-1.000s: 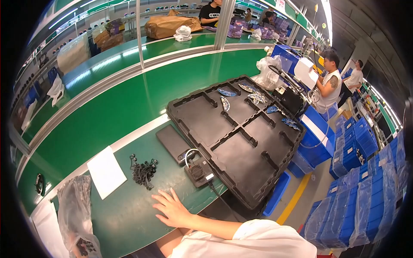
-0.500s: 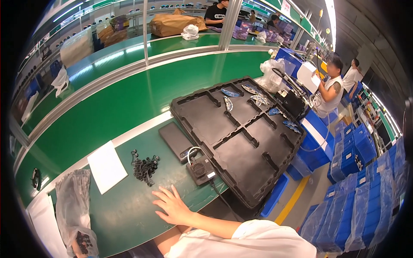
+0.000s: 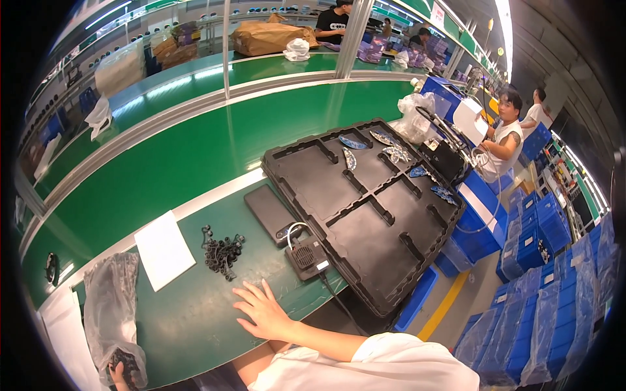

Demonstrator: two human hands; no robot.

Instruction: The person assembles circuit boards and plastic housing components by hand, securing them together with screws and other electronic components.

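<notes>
At the lower left, my left hand (image 3: 118, 375) is closed on the end of a clear plastic bag (image 3: 111, 296). Dark parts show through the plastic beside its fingers; the rest of that hand is cut off by the picture's edge. My right hand (image 3: 264, 314) rests palm down on the green tabletop, fingers spread and holding nothing. Just beyond its fingertips lies a loose pile of small black parts (image 3: 222, 253). A white sheet (image 3: 164, 251) lies to the left of the pile.
A large black compartment tray (image 3: 339, 244) holding several blue and silvery curved pieces (image 3: 396, 154) overhangs the table's right side. Beside it are a black power bank (image 3: 267, 210) and a corded black device (image 3: 306, 259). Blue crates (image 3: 554, 313) and a seated person (image 3: 505, 140) are at right.
My left hand has come up a little further into view at the bag's end, and the dark parts there have shifted. My right hand stays in place.
</notes>
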